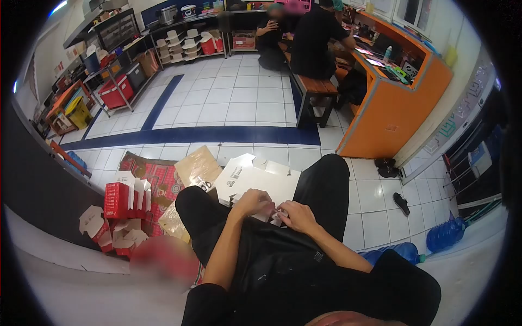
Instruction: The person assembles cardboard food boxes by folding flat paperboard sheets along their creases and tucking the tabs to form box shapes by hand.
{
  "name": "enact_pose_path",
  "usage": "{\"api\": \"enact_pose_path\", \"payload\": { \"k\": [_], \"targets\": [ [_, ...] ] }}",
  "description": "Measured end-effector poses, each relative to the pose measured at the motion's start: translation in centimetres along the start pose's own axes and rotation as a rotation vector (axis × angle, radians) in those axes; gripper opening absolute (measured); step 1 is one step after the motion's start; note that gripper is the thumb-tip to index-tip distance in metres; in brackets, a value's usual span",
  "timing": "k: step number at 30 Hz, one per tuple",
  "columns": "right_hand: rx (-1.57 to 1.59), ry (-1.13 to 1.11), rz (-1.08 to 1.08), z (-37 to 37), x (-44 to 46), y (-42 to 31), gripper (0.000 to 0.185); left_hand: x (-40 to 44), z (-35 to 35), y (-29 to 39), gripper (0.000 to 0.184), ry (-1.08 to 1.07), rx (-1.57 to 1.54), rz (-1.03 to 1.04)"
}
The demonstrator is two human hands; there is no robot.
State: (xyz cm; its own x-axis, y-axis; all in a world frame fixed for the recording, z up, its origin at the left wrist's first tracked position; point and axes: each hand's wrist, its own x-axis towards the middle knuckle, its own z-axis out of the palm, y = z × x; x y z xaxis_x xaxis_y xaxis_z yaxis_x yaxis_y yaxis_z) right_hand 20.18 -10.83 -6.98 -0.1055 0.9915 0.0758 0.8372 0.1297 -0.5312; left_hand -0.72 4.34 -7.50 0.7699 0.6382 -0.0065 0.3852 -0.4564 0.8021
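Note:
My left hand (255, 202) is closed over the lap, its fingers curled beside a small crumpled whitish piece (277, 217). My right hand (296, 215) pinches that piece from the other side, the fingertips of both hands nearly meeting. What sits inside the left fingers is too small to make out. Just beyond the hands, flat white cardboard sheets (258, 182) with dark print lie between the bent knees. A brown wrapped pack (197, 167) rests on the red patterned mat, left of the sheets.
Red and white folded boxes (117, 200) are stacked at the left, with more tumbled below them. Blue water bottles (445, 234) lie at the right. A black sandal (401, 204) is on the tiles. Two people sit near an orange counter (394, 108) and a wooden bench (315, 85).

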Motion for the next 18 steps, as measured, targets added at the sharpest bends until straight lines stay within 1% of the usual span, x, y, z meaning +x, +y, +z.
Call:
{"api": "enact_pose_path", "payload": {
  "k": [1,3,4,6,7,9,10,12,13,15,16,18],
  "targets": [
    [-0.001,0.003,-0.003,0.0,0.0,0.0,0.029,0.2,0.0,-0.1,0.021,0.002,0.002,0.002],
    [-0.017,0.022,-0.013,0.0,0.1,-0.1,0.032,0.2,0.1,0.0,0.020,0.090,0.039,0.068],
    [-0.015,0.019,-0.020,-0.1,0.1,-0.4,0.032,0.1,0.2,0.1,0.020,0.096,0.041,0.063],
    [0.009,0.105,0.032,-0.5,-0.1,-1.1,0.035,0.2,0.1,0.7,0.018,0.168,0.111,0.106],
    [0.012,0.108,0.037,-0.9,-0.1,-1.6,0.035,0.2,0.0,1.1,0.018,0.163,0.112,0.108],
    [0.067,0.229,0.009,-1.4,0.0,-2.4,0.032,0.2,-0.4,2.1,0.017,0.221,0.026,0.087],
    [0.068,0.239,0.011,-0.7,0.1,-1.4,0.032,0.3,-0.7,2.8,0.017,0.216,0.033,0.094],
    [0.158,0.357,-0.023,0.8,0.6,0.7,0.025,0.3,-1.2,3.8,0.015,0.216,0.147,0.060],
    [0.161,0.367,-0.018,1.0,0.6,1.1,0.025,0.2,-1.3,4.0,0.015,0.210,0.154,0.066],
    [0.330,0.504,0.000,0.7,1.0,1.4,0.022,-0.1,-1.3,4.2,0.014,0.256,0.013,0.104],
    [0.333,0.516,0.012,0.4,1.1,1.1,0.022,-0.4,-1.2,4.0,0.014,0.241,0.017,0.109],
    [0.449,0.529,0.107,-0.2,1.2,0.6,0.018,-0.6,-1.3,3.4,0.015,0.311,0.160,0.165]
  ]
}}
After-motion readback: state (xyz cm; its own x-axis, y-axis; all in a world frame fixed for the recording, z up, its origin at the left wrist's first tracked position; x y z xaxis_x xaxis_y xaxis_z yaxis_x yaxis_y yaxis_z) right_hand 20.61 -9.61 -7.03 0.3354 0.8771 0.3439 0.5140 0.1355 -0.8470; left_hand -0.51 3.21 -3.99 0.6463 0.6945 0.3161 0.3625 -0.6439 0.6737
